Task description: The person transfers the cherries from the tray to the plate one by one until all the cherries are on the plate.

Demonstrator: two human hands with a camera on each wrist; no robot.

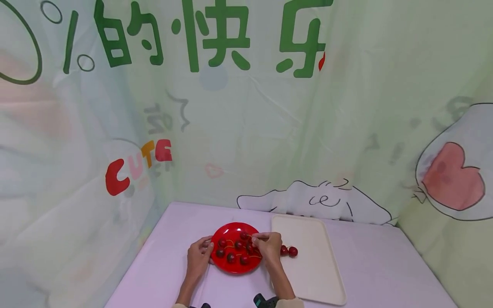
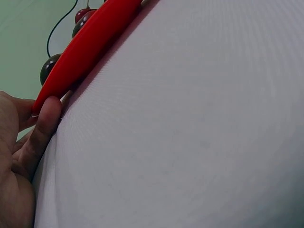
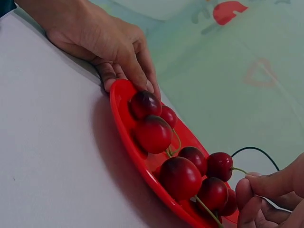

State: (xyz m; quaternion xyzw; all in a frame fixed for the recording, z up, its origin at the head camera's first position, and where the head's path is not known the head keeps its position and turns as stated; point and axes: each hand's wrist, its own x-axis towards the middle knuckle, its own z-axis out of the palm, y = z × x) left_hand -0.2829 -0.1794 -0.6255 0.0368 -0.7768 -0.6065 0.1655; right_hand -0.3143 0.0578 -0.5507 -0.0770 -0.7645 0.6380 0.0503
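Observation:
A round red plate (image 1: 235,269) bears several dark red cherries (image 1: 231,258) with green stems. My left hand (image 1: 199,256) holds the plate's left rim; the left wrist view shows the thumb and fingers (image 2: 47,118) on either side of the edge. Over the plate's right side, my right hand (image 1: 269,247) pinches a cherry's stem between thumb and fingertip. That cherry (image 3: 219,166) is at the far side of the plate, close to other cherries. Two more cherries (image 1: 292,252) lie just beyond the right hand, on a cream tray (image 1: 316,273).
The tray stands right of the plate on a pale lilac tabletop (image 1: 369,265). A printed cloth (image 1: 246,141) hangs behind and along the sides of the table. A dark thin cable (image 3: 256,148) curves near the right hand in the right wrist view.

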